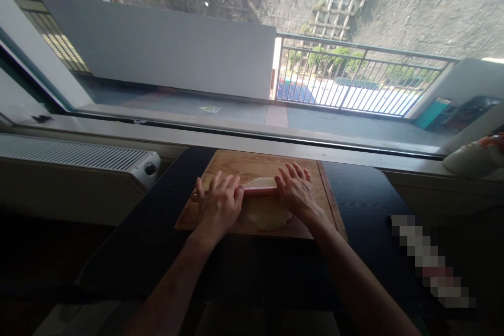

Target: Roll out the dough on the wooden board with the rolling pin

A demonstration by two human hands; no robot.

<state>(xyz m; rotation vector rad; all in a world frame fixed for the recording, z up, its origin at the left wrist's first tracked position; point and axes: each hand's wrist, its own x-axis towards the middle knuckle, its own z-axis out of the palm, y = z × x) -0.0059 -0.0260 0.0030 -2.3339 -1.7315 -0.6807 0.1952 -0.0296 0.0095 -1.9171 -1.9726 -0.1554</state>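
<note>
A wooden rolling pin (260,192) lies crosswise over a thin, flat sheet of dough (268,216). Beneath them is a wooden cutting board (240,161). My left hand (220,200) rests on the pin's left part, with fingers stretched forward over it and the pin's tip showing past the little finger. On the pin's right part lies my right hand (297,189), its fingers also extended and spread. Both palms press from above without wrapping around the pin. The pin's right end is hidden under my right hand.
The board sits on a dark table (362,194) by a large window. To the left stands a white radiator (79,152). A blurred-out object (429,257) lies on the table's right side. A pale rounded container (470,158) is on the windowsill at right.
</note>
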